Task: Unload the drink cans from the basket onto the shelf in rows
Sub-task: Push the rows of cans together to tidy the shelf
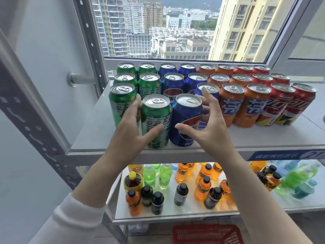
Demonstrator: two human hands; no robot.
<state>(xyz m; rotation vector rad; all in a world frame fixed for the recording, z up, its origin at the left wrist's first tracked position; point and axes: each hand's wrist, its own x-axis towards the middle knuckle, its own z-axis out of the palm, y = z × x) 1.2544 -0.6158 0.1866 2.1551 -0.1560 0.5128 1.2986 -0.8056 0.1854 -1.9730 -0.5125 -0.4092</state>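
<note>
On the grey shelf point(263, 138) stand rows of drink cans: green at the left, then blue, orange and red. A green can point(156, 110) and a blue can point(187, 111) stand side by side near the shelf's front edge. My left hand point(131, 127) wraps the green can, thumb across its front and fingers along its left side. My right hand point(209, 124) hovers at the blue can's right side with fingers spread, its thumb at the can's front. The red basket point(207, 233) lies on the floor below, and I see no cans in its visible part.
A lower shelf point(175, 212) holds several bottles of orange, green and dark drinks. A grey perforated upright point(31, 124) rises at the left. Behind the cans is a window frame point(175, 60). The shelf's front right part is bare.
</note>
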